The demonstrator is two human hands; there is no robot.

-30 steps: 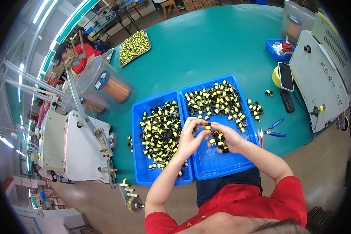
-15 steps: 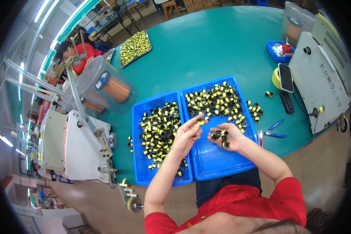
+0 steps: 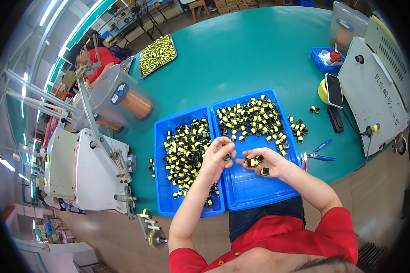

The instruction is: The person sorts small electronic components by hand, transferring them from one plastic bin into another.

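Note:
Small black coil bobbins wrapped in yellow tape fill two blue trays side by side. My left hand (image 3: pixel 217 160) is over the inner edges of the trays, fingers curled round one coil bobbin (image 3: pixel 228 157) that is partly hidden. Just to its right, my right hand (image 3: pixel 272 162) is cupped above the right tray (image 3: pixel 250 193), with several coil bobbins (image 3: pixel 253 161) lying in its palm and fingers. The left tray (image 3: pixel 161 182) holds a heap of the bobbins. In the right tray they are gathered at the far end, and bare blue floor shows at the near end.
Loose bobbins (image 3: pixel 298 128) lie right of the trays, near blue-handled cutters (image 3: pixel 322 157). Further right are a phone (image 3: pixel 334 91), a yellow tape roll (image 3: pixel 323 92) and a grey machine (image 3: pixel 373 91). Another machine (image 3: pixel 100 170) and copper wire spools (image 3: pixel 137 104) stand left. A metal tray (image 3: pixel 158 55) is at the back.
My left hand has drawn back slightly toward me, its outstretched fingers now curled round a bobbin. The bobbins in my right hand have shifted; its fingers reach further left.

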